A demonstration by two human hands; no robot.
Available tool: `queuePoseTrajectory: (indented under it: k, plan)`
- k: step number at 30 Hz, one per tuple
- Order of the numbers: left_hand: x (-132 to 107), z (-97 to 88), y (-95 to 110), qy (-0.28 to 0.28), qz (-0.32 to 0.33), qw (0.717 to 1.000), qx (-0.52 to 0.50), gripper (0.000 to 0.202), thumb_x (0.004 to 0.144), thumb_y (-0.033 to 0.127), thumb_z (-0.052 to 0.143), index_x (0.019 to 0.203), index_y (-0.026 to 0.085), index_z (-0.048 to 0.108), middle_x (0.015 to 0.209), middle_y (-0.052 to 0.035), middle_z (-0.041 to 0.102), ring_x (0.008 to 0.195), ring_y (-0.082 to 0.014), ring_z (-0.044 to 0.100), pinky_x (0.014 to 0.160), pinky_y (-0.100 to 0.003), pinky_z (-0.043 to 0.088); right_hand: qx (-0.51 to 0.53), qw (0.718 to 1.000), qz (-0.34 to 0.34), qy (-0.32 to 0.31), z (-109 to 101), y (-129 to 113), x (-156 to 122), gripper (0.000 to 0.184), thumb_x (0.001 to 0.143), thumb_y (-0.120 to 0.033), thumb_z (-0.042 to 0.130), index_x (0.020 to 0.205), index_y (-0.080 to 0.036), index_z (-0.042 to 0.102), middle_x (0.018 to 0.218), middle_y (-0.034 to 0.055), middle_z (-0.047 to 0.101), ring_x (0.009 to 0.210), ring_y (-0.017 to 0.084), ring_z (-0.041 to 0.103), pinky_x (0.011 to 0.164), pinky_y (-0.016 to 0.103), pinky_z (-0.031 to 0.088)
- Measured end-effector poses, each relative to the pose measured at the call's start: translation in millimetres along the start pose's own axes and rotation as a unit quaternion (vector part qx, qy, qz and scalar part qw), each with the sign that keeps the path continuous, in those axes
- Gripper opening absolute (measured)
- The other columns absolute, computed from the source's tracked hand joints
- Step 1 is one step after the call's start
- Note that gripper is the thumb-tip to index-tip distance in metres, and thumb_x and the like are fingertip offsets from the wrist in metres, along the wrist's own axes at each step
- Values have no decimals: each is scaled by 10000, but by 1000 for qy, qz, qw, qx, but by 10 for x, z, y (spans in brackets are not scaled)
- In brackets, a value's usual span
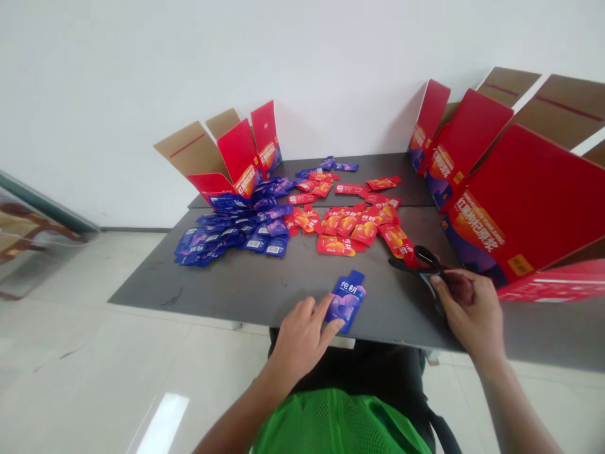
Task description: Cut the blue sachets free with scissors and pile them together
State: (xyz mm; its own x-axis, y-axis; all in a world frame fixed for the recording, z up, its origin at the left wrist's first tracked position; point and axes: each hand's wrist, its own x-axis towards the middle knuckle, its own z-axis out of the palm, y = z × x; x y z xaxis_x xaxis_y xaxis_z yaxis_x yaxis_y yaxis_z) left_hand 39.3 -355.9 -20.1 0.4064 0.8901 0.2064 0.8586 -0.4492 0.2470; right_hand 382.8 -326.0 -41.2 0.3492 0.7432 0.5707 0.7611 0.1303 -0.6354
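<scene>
A blue pouch (350,290) with a spout-like top lies near the front edge of the grey table (227,290). My left hand (305,334) rests at its left side, index finger and thumb spread apart and touching its face. On the right, my right hand (472,309) is closed around a pair of black-handled scissors (423,271). Their handle loops point away from me, and my fingers partly hide the rest. Just beyond the handles lies a red pouch (397,243).
Many blue pouches (212,233) are heaped at the left, with red pouches (350,221) spread across the middle. An open red carton (236,151) stands at the back left. Larger open cartons (534,195) line the right side. A white wall (331,63) rises behind.
</scene>
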Motion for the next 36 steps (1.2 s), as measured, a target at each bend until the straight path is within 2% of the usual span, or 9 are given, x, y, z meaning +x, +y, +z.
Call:
queuePoseTrajectory:
  k: [5, 9, 14, 17, 22, 25, 28, 31, 36]
  plan:
    - [-202, -6, -93, 62, 111, 992, -17, 502, 1018, 442, 598, 1474, 237, 558, 1396, -148, 569, 1229, -302, 572, 1029, -484, 528, 3, 999, -25, -21, 86, -345, 13, 307, 929, -524, 685, 1052, -245, 655, 1015, 80, 656, 972, 287, 626, 842, 440, 509]
    - [-299, 153, -105, 112, 190, 974, -57, 377, 1009, 327, 640, 1352, 171, 644, 1370, -133, 627, 1241, -260, 586, 1069, -415, 522, 77, 985, -117, -96, 332, -935, -128, 199, 969, -389, 681, 1113, -265, 622, 1071, 88, 654, 1012, 274, 632, 875, 443, 540]
    - [-333, 272, -106, 74, 175, 980, -62, 227, 1018, 253, 618, 1216, 191, 712, 1222, -94, 717, 1193, -250, 635, 1046, -419, 529, 76, 930, -238, -269, 681, -1437, -464, 212, 1000, -251, 629, 1209, -278, 604, 1221, 85, 664, 1104, 260, 636, 925, 431, 554]
    - [-344, 273, -131, 57, 185, 979, -57, 291, 1039, 190, 562, 1309, 198, 671, 1267, -84, 715, 1224, -238, 626, 1057, -408, 512, 23, 925, -258, -277, 802, -1365, -469, 190, 1011, -234, 602, 1197, -270, 617, 1220, 84, 671, 1067, 261, 643, 903, 430, 552]
    - [-352, 281, -173, 71, 203, 974, -74, 384, 1066, 170, 498, 1442, 184, 576, 1378, -86, 677, 1313, -221, 581, 1093, -405, 489, -69, 936, -254, -235, 847, -1084, -29, 141, 1024, -295, 595, 1148, -235, 625, 1136, 98, 672, 969, 272, 632, 837, 424, 543]
    - [-355, 320, -177, 81, 196, 973, -90, 367, 1064, 176, 509, 1421, 187, 593, 1373, -77, 683, 1306, -215, 585, 1090, -406, 489, -63, 948, -245, -191, 775, -1151, 132, 161, 1032, -319, 582, 1169, -241, 617, 1144, 105, 657, 1018, 282, 633, 864, 436, 546]
    - [-357, 351, -165, 84, 189, 973, -104, 358, 1054, 173, 530, 1403, 173, 605, 1365, -78, 684, 1308, -225, 574, 1095, -405, 477, 0, 956, -237, -174, 690, -1387, -10, 198, 1026, -330, 602, 1213, -264, 598, 1199, 103, 646, 1095, 275, 628, 928, 433, 546]
    - [-358, 347, -146, 66, 168, 978, -108, 287, 1043, 173, 547, 1302, 183, 671, 1255, -70, 724, 1223, -238, 609, 1060, -414, 488, 23, 921, -291, -259, 684, -1541, -299, 179, 1037, -272, 572, 1212, -255, 601, 1214, 97, 660, 1075, 246, 637, 904, 401, 553]
    - [-352, 327, -141, 65, 173, 975, -121, 344, 1040, 157, 551, 1375, 182, 623, 1329, -69, 699, 1278, -228, 588, 1089, -412, 479, -16, 920, -280, -275, 875, -1295, -325, 165, 1019, -285, 613, 1173, -226, 620, 1178, 89, 660, 1037, 248, 625, 890, 392, 545]
